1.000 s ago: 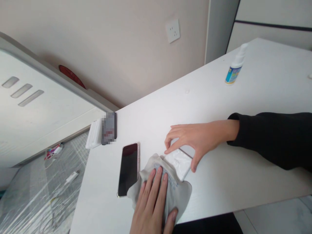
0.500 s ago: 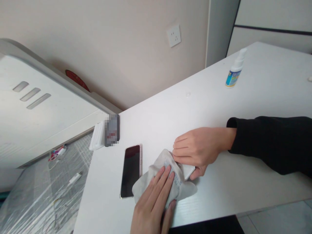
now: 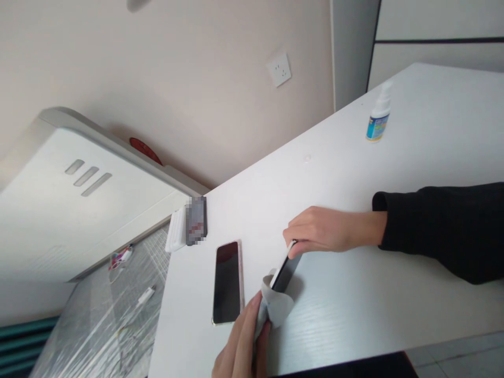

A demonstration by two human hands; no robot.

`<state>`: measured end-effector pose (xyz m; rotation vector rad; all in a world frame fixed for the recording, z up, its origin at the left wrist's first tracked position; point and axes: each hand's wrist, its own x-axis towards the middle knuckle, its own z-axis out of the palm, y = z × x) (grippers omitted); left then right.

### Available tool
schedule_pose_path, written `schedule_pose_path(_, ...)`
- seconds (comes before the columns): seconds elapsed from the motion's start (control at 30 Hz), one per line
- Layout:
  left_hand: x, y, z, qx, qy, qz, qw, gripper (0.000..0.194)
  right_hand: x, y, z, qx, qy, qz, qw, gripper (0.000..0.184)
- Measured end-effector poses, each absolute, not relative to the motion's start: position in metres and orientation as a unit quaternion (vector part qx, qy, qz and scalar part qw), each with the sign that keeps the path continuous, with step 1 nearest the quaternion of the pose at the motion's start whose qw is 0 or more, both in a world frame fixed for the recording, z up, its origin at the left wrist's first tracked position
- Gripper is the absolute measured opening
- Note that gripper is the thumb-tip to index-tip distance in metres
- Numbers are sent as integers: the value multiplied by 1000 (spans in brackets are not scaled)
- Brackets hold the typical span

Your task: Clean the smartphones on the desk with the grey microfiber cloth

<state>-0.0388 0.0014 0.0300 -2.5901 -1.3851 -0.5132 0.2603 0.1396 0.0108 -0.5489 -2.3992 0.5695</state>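
Observation:
My right hand (image 3: pixel 318 229) grips the far end of a thin phone (image 3: pixel 282 266), white on one side and dark on the other. The phone stands tilted on its edge over the table. Around its near end my left hand (image 3: pixel 246 333) pinches a light grey cloth (image 3: pixel 279 305), which hides that end. Left of the cloth, a second phone (image 3: pixel 227 283) with a dark screen and a clear case lies flat.
A white spray bottle (image 3: pixel 378 118) with a blue label stands toward the back of the white table (image 3: pixel 354 315). At the left edge lie a blurred dark object (image 3: pixel 196 220) and a white item (image 3: pixel 176 229). Beyond is a plastic-covered bed (image 3: pixel 114 315) with a white headboard (image 3: pixel 98 210).
The phone has turned from lying mostly under the cloth to standing on edge. My left hand went from pressing flat on the cloth to pinching it around the phone's near end.

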Motion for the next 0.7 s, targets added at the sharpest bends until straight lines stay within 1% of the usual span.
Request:
schedule_pose_path(0.1, -33, 16, 29, -875, -450, -152, 91, 70, 261, 140, 13, -259, -894, 227, 288, 50)
schedule_pose_path(0.23, -14, 31, 28, -898, -395, -65, 182, 66, 260, 142, 11, -310, -889, 219, 258, 39)
schedule_pose_path(0.3, -2, 33, 29, -905, -371, -15, 207, 63, 259, 142, 9, -321, -893, 203, 242, 33)
schedule_pose_path(0.4, 9, 30, 28, -935, -306, 25, 175, 66, 258, 142, 7, -321, -905, 174, 219, 31)
schedule_pose_path(0.53, -4, 23, 22, -966, -217, 20, 136, 77, 257, 141, 8, -312, -919, 142, 197, 32)
schedule_pose_path(0.7, -24, 28, 25, -963, -218, 44, 149, 85, 253, 140, 10, -302, -929, 121, 175, 35)
